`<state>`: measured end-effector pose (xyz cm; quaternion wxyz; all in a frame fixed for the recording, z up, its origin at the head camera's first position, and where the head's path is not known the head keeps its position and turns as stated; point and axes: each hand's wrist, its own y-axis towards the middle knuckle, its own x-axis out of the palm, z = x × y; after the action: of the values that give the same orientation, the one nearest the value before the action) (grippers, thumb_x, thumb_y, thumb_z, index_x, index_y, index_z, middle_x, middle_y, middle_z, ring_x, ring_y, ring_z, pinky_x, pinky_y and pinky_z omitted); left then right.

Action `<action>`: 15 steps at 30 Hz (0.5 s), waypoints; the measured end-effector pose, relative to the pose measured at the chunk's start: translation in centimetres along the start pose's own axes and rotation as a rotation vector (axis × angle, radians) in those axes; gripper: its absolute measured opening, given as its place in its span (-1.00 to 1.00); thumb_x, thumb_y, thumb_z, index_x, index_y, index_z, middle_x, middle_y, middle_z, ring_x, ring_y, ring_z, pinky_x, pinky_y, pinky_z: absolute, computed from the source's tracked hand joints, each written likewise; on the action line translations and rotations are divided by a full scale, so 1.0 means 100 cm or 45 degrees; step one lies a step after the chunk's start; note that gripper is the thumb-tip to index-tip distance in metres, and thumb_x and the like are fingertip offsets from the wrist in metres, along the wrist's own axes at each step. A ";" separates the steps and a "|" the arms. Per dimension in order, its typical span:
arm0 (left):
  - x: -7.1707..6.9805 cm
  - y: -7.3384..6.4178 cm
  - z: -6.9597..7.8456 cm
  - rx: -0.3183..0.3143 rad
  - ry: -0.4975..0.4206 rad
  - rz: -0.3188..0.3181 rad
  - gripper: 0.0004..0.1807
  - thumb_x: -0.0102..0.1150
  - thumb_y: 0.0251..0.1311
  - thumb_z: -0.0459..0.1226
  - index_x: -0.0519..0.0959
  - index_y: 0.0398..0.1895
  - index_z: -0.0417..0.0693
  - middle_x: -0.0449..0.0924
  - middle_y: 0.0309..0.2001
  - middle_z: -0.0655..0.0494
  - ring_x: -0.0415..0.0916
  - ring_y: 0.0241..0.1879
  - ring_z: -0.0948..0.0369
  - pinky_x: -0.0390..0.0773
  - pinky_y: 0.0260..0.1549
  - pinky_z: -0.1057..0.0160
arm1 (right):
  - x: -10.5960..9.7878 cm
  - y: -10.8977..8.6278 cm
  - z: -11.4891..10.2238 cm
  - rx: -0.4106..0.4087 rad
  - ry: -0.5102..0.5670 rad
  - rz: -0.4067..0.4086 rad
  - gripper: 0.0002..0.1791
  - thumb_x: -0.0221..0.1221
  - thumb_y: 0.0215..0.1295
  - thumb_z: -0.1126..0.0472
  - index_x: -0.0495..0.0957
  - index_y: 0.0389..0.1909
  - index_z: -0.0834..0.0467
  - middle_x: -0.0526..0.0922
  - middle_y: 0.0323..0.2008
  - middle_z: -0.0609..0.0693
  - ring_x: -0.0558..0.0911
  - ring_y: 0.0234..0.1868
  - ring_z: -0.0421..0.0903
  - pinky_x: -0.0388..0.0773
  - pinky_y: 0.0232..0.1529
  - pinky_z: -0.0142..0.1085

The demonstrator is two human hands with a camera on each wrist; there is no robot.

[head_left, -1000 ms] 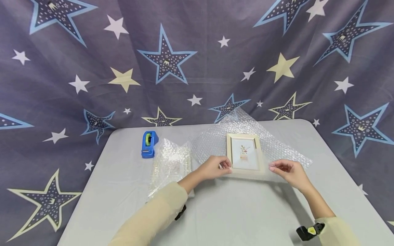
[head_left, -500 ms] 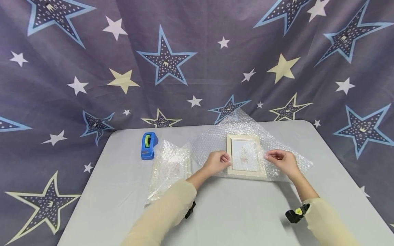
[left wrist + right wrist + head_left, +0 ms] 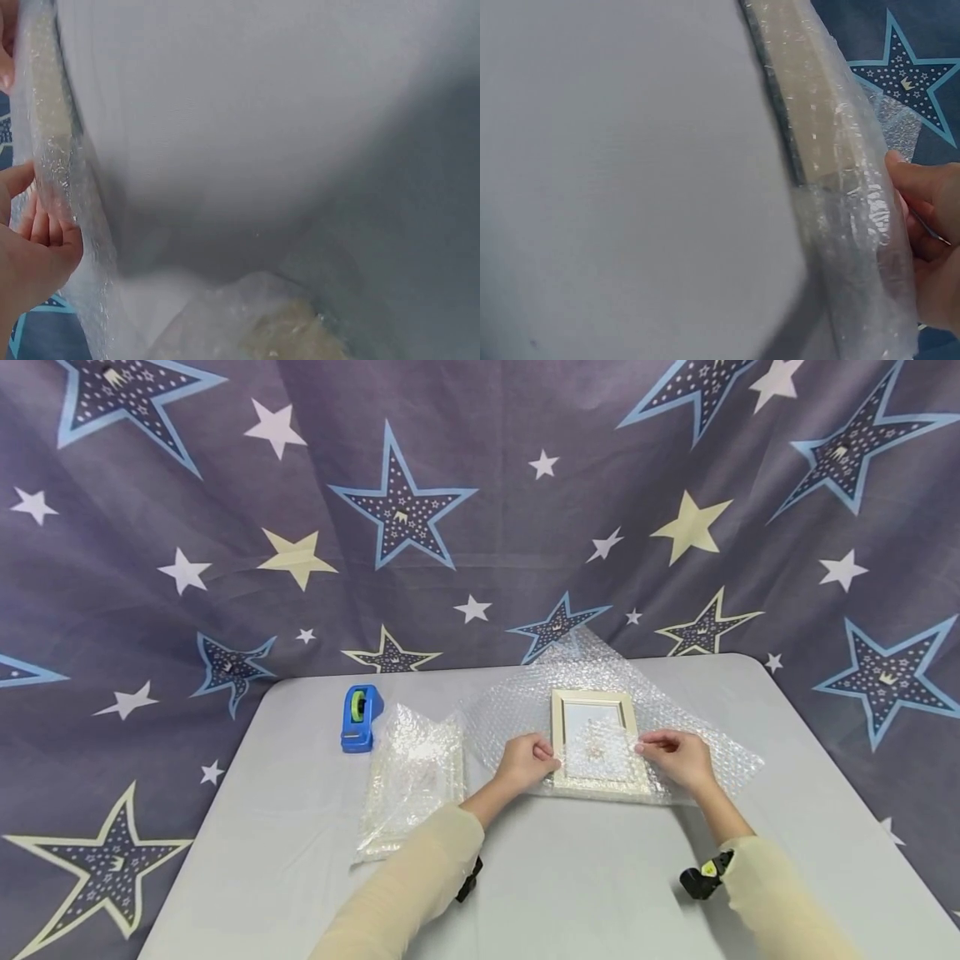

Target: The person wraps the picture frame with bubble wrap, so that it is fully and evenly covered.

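Note:
A light wooden picture frame (image 3: 557,718) with a small plant print lies face up on a sheet of bubble wrap (image 3: 506,706). The near edge of the wrap is folded back over the lower part of the frame. My left hand (image 3: 525,762) pinches that folded edge at the frame's left side, and my right hand (image 3: 681,758) pinches it at the right side. In the left wrist view, my left hand (image 3: 37,251) has its fingers curled at the wrapped near side. The right wrist view shows my right hand (image 3: 934,232) against the wrap (image 3: 855,247).
A second frame wrapped in bubble wrap (image 3: 416,777) lies to the left, close to my left forearm. Behind it stands a blue tape dispenser (image 3: 358,720) with a green roll. The grey table (image 3: 585,885) ends at a starred curtain (image 3: 495,527).
Both hands have drawn the near edge of the bubble wrap up and over the frame's lower part. My right hand has come left, nearer the frame.

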<state>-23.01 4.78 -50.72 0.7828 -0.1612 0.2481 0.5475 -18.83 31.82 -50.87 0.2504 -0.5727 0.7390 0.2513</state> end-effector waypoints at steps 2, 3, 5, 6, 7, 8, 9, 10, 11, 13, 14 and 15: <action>0.001 0.000 0.002 -0.011 0.047 0.010 -0.85 0.36 -0.03 -0.36 0.60 -0.39 -0.22 0.65 -0.44 0.00 0.43 -0.51 0.38 0.49 -0.45 0.53 | 0.001 0.000 0.000 -0.006 -0.016 0.009 -0.71 0.34 0.13 0.14 0.69 -0.22 0.28 0.76 -0.37 0.17 0.47 -0.54 -0.53 0.48 -0.46 -0.57; 0.002 0.000 0.003 -0.005 0.085 0.016 -0.84 0.35 -0.03 -0.36 0.59 -0.37 -0.21 0.64 -0.42 0.01 0.45 -0.48 0.36 0.52 -0.42 0.51 | 0.001 0.000 0.000 -0.012 -0.022 0.015 -0.71 0.35 0.13 0.15 0.69 -0.23 0.28 0.75 -0.37 0.18 0.46 -0.54 -0.54 0.47 -0.46 -0.57; 0.004 0.000 0.008 0.021 0.203 0.027 -0.81 0.33 -0.02 -0.36 0.58 -0.30 -0.17 0.63 -0.35 0.05 0.51 -0.38 0.30 0.57 -0.33 0.46 | 0.002 0.000 0.000 -0.033 -0.031 0.030 -0.73 0.35 0.11 0.16 0.69 -0.25 0.28 0.75 -0.38 0.21 0.45 -0.55 -0.54 0.46 -0.48 -0.58; 0.005 -0.001 0.011 0.045 0.278 0.027 -0.79 0.31 -0.01 -0.36 0.58 -0.25 -0.15 0.63 -0.32 0.07 0.53 -0.33 0.28 0.58 -0.30 0.44 | 0.003 0.000 0.000 -0.041 -0.034 0.037 -0.73 0.36 0.11 0.17 0.69 -0.26 0.28 0.75 -0.38 0.21 0.45 -0.55 -0.54 0.46 -0.49 -0.58; 0.006 -0.001 0.014 0.078 0.348 0.029 -0.76 0.30 0.00 -0.36 0.58 -0.21 -0.14 0.63 -0.28 0.07 0.56 -0.27 0.25 0.61 -0.24 0.41 | 0.004 0.000 0.000 -0.047 -0.035 0.046 -0.74 0.36 0.10 0.17 0.70 -0.27 0.28 0.75 -0.39 0.21 0.44 -0.56 -0.54 0.45 -0.50 -0.58; 0.007 -0.001 0.017 0.117 0.423 0.026 -0.75 0.29 0.02 -0.35 0.58 -0.17 -0.12 0.63 -0.23 0.08 0.56 -0.21 0.22 0.61 -0.19 0.38 | 0.004 0.001 0.001 -0.058 -0.039 0.049 -0.74 0.36 0.10 0.18 0.69 -0.27 0.30 0.74 -0.40 0.22 0.44 -0.56 -0.54 0.44 -0.51 -0.58; 0.009 -0.002 0.019 0.166 0.493 0.021 -0.73 0.28 0.04 -0.34 0.58 -0.14 -0.11 0.63 -0.20 0.07 0.56 -0.18 0.20 0.61 -0.14 0.36 | 0.005 0.001 0.001 -0.058 -0.037 0.053 -0.74 0.36 0.10 0.18 0.69 -0.28 0.30 0.74 -0.41 0.21 0.43 -0.57 -0.54 0.44 -0.51 -0.58; 0.010 -0.003 0.022 0.205 0.551 0.007 -0.72 0.27 0.07 -0.32 0.58 -0.10 -0.10 0.64 -0.17 0.08 0.57 -0.14 0.20 0.61 -0.10 0.36 | 0.006 0.001 0.001 -0.057 -0.036 0.055 -0.74 0.36 0.10 0.18 0.69 -0.28 0.30 0.74 -0.41 0.21 0.43 -0.57 -0.54 0.44 -0.52 -0.58; 0.012 -0.004 0.024 0.251 0.599 -0.014 -0.71 0.26 0.10 -0.30 0.58 -0.07 -0.10 0.65 -0.14 0.07 0.57 -0.10 0.19 0.61 -0.05 0.34 | 0.006 0.001 0.001 -0.052 -0.031 0.056 -0.74 0.36 0.10 0.18 0.69 -0.28 0.30 0.74 -0.42 0.20 0.43 -0.57 -0.54 0.44 -0.52 -0.59; 0.015 -0.006 0.028 0.336 0.672 -0.075 -0.69 0.23 0.17 -0.26 0.58 -0.02 -0.10 0.66 -0.05 0.06 0.58 0.00 0.18 0.58 0.06 0.33 | 0.007 0.001 0.003 -0.042 -0.027 0.048 -0.74 0.35 0.10 0.18 0.69 -0.27 0.30 0.74 -0.42 0.20 0.43 -0.57 -0.54 0.44 -0.52 -0.58; 0.017 -0.008 0.029 0.373 0.708 -0.116 -0.68 0.20 0.20 -0.23 0.56 0.02 -0.09 0.65 0.00 0.07 0.57 0.04 0.18 0.56 0.10 0.34 | 0.007 0.001 0.003 -0.037 -0.025 0.042 -0.74 0.35 0.10 0.18 0.69 -0.27 0.31 0.74 -0.42 0.20 0.44 -0.57 -0.53 0.45 -0.52 -0.58; 0.019 -0.009 0.030 0.407 0.735 -0.156 -0.66 0.18 0.24 -0.21 0.55 0.05 -0.10 0.64 0.04 0.06 0.55 0.09 0.18 0.53 0.15 0.33 | 0.008 0.001 0.003 -0.025 -0.020 0.040 -0.74 0.36 0.10 0.18 0.69 -0.27 0.30 0.74 -0.42 0.19 0.44 -0.57 -0.53 0.45 -0.51 -0.58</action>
<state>-20.99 7.53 -49.37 0.7270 -0.1992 0.5323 0.3853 -19.10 31.50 -51.60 0.2466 -0.5616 0.7434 0.2668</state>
